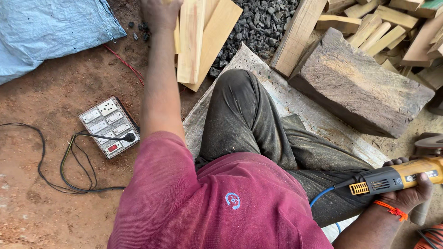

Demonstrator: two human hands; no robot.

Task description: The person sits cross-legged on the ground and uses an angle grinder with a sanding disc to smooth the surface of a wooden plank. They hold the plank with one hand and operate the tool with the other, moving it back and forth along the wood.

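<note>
Outdoor woodworking yard: bare dirt ground, cut planks, timber block, gravel, switch board on ground.

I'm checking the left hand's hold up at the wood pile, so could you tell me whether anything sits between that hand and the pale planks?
Nothing visible does. The left hand is already on the pale wooden planks at the top of the view, by the gravel. The right hand grips a yellow power tool far off at the right edge.

The left hand reaches far out on a straight arm, fingers curled shut. The right hand stays near, low on the right, fingers wrapped tight.
</note>
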